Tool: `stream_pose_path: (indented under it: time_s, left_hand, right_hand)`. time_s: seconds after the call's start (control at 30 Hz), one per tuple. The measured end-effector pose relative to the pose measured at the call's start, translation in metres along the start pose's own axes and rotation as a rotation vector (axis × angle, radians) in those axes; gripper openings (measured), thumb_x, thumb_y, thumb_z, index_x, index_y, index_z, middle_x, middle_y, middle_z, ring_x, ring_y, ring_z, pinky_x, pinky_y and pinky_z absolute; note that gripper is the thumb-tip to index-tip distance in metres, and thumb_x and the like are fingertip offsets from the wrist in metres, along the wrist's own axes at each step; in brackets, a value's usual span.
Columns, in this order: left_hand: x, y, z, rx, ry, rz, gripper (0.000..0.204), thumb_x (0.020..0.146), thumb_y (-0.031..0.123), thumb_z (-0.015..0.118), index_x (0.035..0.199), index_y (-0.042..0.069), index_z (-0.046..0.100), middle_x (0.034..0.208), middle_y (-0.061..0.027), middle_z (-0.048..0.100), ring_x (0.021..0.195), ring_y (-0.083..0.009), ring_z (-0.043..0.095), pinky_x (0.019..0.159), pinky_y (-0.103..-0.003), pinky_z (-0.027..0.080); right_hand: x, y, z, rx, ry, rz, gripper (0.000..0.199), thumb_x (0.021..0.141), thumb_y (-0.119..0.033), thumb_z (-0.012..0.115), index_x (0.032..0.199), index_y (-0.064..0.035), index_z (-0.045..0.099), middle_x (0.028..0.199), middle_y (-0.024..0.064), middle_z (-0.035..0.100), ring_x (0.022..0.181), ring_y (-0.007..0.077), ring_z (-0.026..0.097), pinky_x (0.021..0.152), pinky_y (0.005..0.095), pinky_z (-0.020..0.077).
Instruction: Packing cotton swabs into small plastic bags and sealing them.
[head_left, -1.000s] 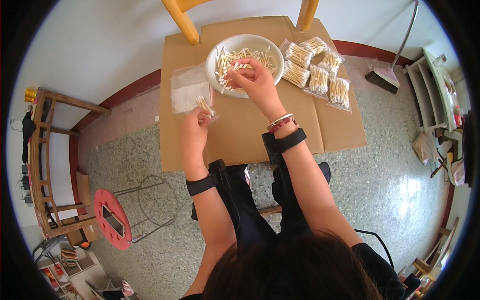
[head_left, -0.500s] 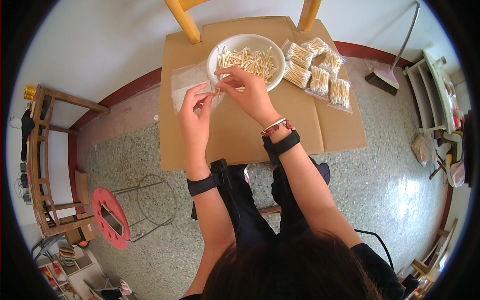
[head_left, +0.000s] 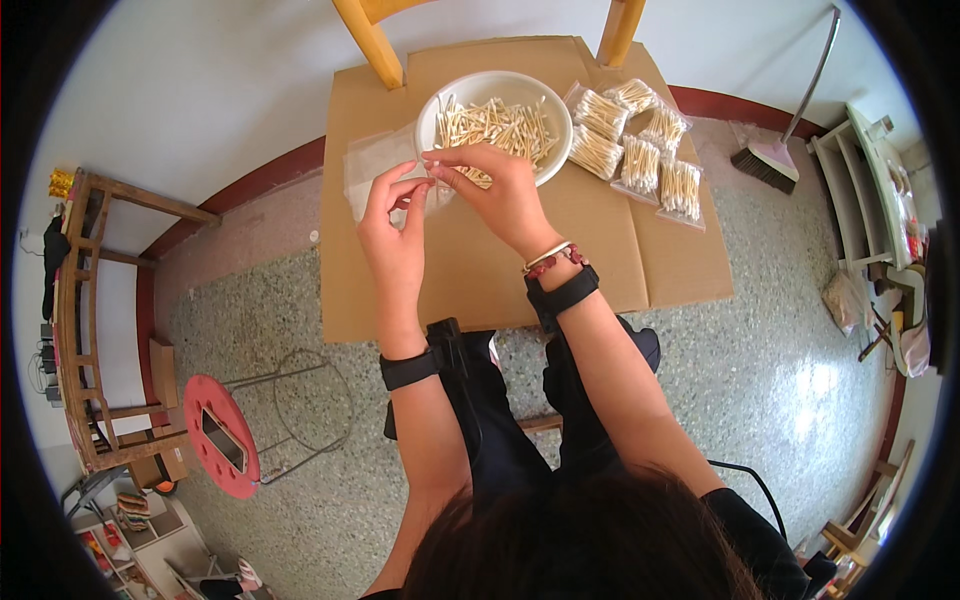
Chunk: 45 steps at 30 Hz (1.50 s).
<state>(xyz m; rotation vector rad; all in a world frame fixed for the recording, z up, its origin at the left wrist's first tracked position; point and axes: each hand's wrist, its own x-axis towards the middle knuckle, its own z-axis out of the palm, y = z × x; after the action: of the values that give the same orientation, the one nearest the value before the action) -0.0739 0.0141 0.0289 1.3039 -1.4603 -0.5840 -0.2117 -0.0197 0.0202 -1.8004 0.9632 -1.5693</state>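
Observation:
A white bowl [head_left: 426, 106] full of loose cotton swabs [head_left: 490, 130] sits on the cardboard-covered surface [head_left: 480, 270]. At its near left side my left hand [head_left: 394, 232] has its thumb and index finger pinched together. My right hand [head_left: 502, 190] meets it from the right, over the bowl's near rim, thumb and index finger also closed. Whatever small thing lies between the fingertips is too fine to make out. Clear flat plastic bags [head_left: 368, 165] lie left of the bowl, partly behind my left hand. Several filled bags of cotton swabs [head_left: 640, 165] lie right of the bowl.
Yellow chair posts [head_left: 375, 50] rise behind the cardboard. To the left stands a red stool [head_left: 240, 470] with a phone [head_left: 223, 440] on it, beside a wooden frame [head_left: 90, 330]. A broom [head_left: 770, 165] and a shelf [head_left: 850, 190] stand at the right.
My fingertips have shifted slightly; the right index finger now reaches straighter over the left fingertips. The bowl and the bags stay where they were.

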Motion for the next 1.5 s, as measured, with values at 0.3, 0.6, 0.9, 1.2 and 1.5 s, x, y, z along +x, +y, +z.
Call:
stream_pose_path:
  time_s: [0.3,0.6,0.9,1.2,1.5]
  left_hand:
    - [0.001,-0.011,0.001,-0.105,0.071,0.053,0.026,0.09,0.004,0.059,0.116,0.004,0.056,0.092,-0.0087,0.071,0.082,-0.0123,0.062,0.075,-0.026,0.046]
    - [0.003,-0.009,0.003,-0.133,0.078,0.041,0.029,0.09,0.005,0.06,0.118,0.003,0.055,0.093,-0.0084,0.07,0.082,-0.0104,0.06,0.075,-0.025,0.045]
    - [0.004,-0.01,0.003,-0.201,0.065,-0.019,0.037,0.091,0.002,0.059,0.126,0.002,0.048,0.096,-0.0121,0.069,0.086,-0.0119,0.062,0.08,-0.025,0.046]
    - [0.005,-0.008,0.005,-0.256,0.039,-0.056,0.04,0.091,0.001,0.059,0.128,0.003,0.044,0.097,-0.015,0.068,0.086,-0.0132,0.062,0.079,-0.027,0.048]
    - [0.005,-0.012,0.009,-0.286,0.021,-0.058,0.042,0.091,0.0,0.058,0.129,0.002,0.042,0.097,-0.0163,0.068,0.087,-0.0135,0.063,0.079,-0.026,0.049]
  right_hand:
    - [0.002,-0.008,-0.002,0.081,0.092,0.067,0.016,0.081,-0.011,0.07,0.096,-0.0076,0.073,0.083,0.0092,0.069,0.077,0.0231,0.063,0.072,0.0317,0.0506]
    - [0.004,0.002,-0.001,-0.154,-0.001,-0.213,0.012,0.076,-0.008,0.071,0.088,-0.0085,0.072,0.09,0.0036,0.069,0.092,0.024,0.059,0.082,0.0363,0.0487]
    - [0.003,0.006,-0.005,-0.253,-0.068,-0.271,0.009,0.075,-0.012,0.071,0.08,-0.0066,0.067,0.086,0.0032,0.064,0.092,0.0247,0.057,0.084,0.0376,0.0458]
    - [-0.001,0.008,-0.005,-0.427,-0.164,-0.31,0.01,0.076,-0.016,0.07,0.083,-0.009,0.067,0.098,0.003,0.061,0.106,0.0246,0.055,0.092,0.039,0.0428]
    - [-0.005,0.009,-0.008,-0.512,-0.217,-0.279,0.01,0.076,-0.017,0.069,0.083,-0.009,0.071,0.104,0.0035,0.063,0.116,0.0253,0.051,0.099,0.0404,0.0385]
